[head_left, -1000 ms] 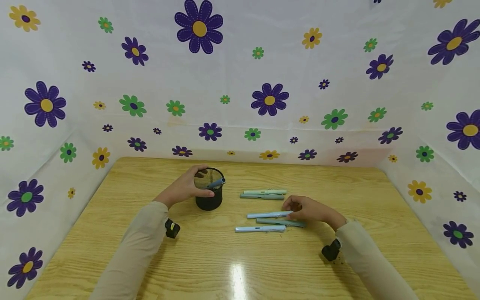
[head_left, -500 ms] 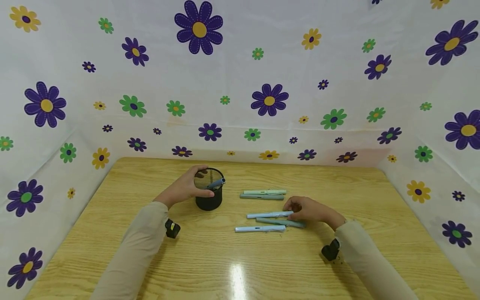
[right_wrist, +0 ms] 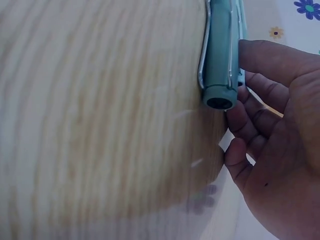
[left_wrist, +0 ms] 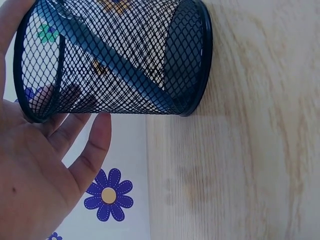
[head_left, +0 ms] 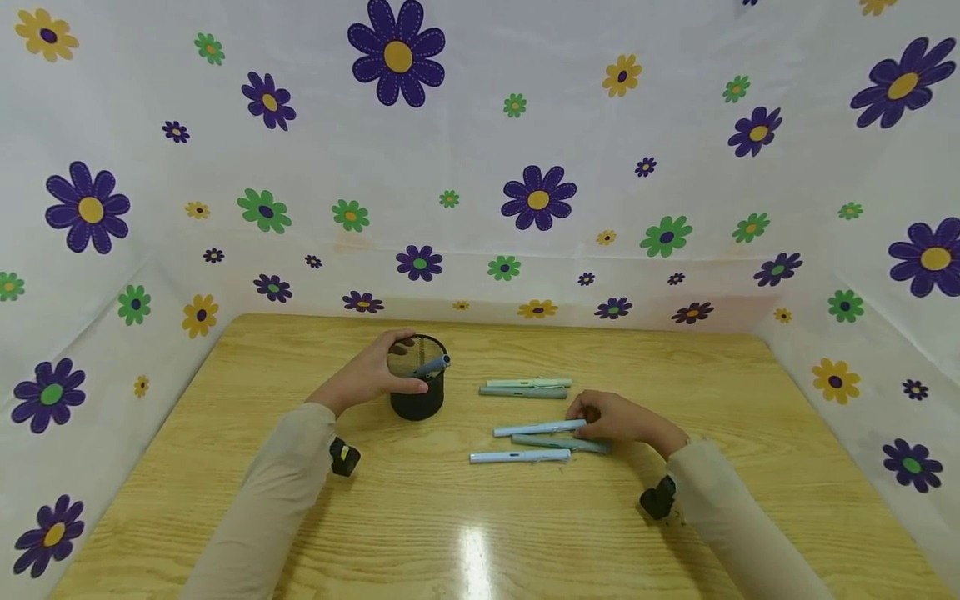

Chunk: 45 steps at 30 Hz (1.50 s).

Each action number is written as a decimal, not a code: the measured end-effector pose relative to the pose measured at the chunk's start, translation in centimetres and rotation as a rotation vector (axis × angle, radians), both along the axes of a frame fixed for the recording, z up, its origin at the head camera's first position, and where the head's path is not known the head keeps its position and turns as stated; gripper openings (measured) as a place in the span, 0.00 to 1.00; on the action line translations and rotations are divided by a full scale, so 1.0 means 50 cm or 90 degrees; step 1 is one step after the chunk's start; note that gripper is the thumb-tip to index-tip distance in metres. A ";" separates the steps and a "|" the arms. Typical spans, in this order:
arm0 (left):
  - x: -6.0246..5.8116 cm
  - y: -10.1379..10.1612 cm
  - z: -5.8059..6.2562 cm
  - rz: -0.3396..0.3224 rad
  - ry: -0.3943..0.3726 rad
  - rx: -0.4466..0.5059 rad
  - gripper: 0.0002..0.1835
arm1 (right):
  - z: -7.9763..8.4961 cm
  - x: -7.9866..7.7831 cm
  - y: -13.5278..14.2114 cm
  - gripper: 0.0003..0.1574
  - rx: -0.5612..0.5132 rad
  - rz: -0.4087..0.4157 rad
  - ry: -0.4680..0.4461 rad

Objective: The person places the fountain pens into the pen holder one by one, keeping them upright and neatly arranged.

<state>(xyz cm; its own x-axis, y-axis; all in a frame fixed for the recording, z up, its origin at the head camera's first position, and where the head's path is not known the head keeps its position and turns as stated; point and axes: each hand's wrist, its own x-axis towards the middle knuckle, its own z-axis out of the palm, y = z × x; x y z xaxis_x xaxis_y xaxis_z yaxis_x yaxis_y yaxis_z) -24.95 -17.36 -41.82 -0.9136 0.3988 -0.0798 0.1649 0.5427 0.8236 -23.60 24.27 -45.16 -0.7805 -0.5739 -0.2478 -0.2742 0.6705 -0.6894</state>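
Note:
My left hand (head_left: 372,375) grips a black mesh pen cup (head_left: 417,404) by its side, with the thumb across the near face and fingers behind the rim. A blue-grey pen (left_wrist: 117,65) leans inside the cup, its end against the rim. At the right, my right hand (head_left: 618,418) pinches the right end of a light blue pen (head_left: 532,429) between thumb and fingers. Just in front of it lies a dark green pen (head_left: 555,443); its capped end and metal clip stand out close to the thumb in the right wrist view.
Another light blue pen (head_left: 517,457) lies nearest on the wood-grain table (head_left: 420,517). Behind the right hand's pen, a pale green pen (head_left: 525,383) and a grey-green pen (head_left: 521,392) lie side by side. A flower-printed cloth (head_left: 457,167) walls the back and sides.
The light blue pen in my right hand has turned slightly, and its dark mark from a second ago is out of sight. My left hand and the cup have stayed put.

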 end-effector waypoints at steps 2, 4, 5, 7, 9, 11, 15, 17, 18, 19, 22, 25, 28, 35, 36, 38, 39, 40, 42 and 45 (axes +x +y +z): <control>-0.002 0.001 -0.001 0.001 0.001 -0.001 0.53 | 0.000 -0.001 0.001 0.14 0.005 -0.002 0.001; -0.003 0.001 -0.001 0.000 0.001 -0.002 0.53 | 0.001 -0.002 0.002 0.14 0.007 -0.006 -0.003; -0.004 0.001 -0.002 0.000 0.000 -0.002 0.53 | 0.001 -0.002 0.002 0.14 0.006 -0.003 -0.002; -0.004 0.001 -0.002 0.000 0.000 -0.002 0.54 | 0.003 -0.002 0.002 0.14 0.008 -0.003 -0.007; -0.005 0.001 -0.003 -0.001 0.001 -0.003 0.53 | 0.004 -0.003 0.001 0.14 0.009 -0.003 -0.009; -0.005 0.000 -0.003 -0.002 0.002 -0.004 0.53 | 0.006 -0.003 0.000 0.14 0.009 0.000 -0.009; -0.005 -0.001 -0.005 -0.004 0.003 -0.003 0.53 | 0.009 -0.005 0.000 0.15 0.006 -0.001 -0.013; -0.004 -0.001 -0.004 -0.004 0.001 -0.002 0.53 | 0.011 -0.004 0.001 0.15 0.004 -0.001 -0.016; -0.004 -0.001 -0.004 -0.004 0.001 -0.001 0.53 | 0.011 -0.005 0.001 0.15 0.003 0.000 -0.017; -0.003 -0.001 -0.003 -0.003 -0.001 -0.001 0.53 | 0.012 -0.004 0.002 0.14 0.003 0.000 -0.018; -0.002 -0.001 -0.001 -0.002 -0.001 0.000 0.53 | 0.015 -0.002 0.007 0.14 0.002 -0.002 -0.018; -0.002 0.000 -0.001 -0.003 -0.001 0.003 0.53 | 0.022 0.001 0.013 0.14 -0.003 -0.007 -0.017; -0.002 0.001 -0.003 -0.003 -0.003 0.007 0.54 | 0.029 0.004 0.020 0.13 -0.006 -0.012 -0.016; -0.003 0.001 -0.006 0.000 -0.004 0.006 0.53 | 0.043 0.009 0.031 0.12 -0.032 -0.024 -0.005; -0.004 0.001 -0.006 0.000 -0.003 0.006 0.53 | 0.045 0.009 0.031 0.12 -0.038 -0.024 -0.005; -0.004 0.001 -0.006 -0.001 -0.003 0.005 0.53 | 0.047 0.009 0.032 0.13 -0.049 -0.024 -0.007; -0.004 0.001 -0.006 -0.001 -0.004 0.005 0.53 | 0.048 0.009 0.031 0.13 -0.054 -0.024 -0.007; -0.004 0.001 -0.005 -0.001 -0.004 0.003 0.53 | 0.049 0.009 0.031 0.13 -0.060 -0.024 -0.007; -0.002 0.000 -0.003 0.001 -0.006 0.003 0.54 | 0.052 0.009 0.028 0.13 -0.071 -0.026 -0.004; 0.000 0.000 -0.001 0.002 -0.006 0.006 0.53 | 0.058 0.011 0.025 0.13 -0.088 -0.033 -0.002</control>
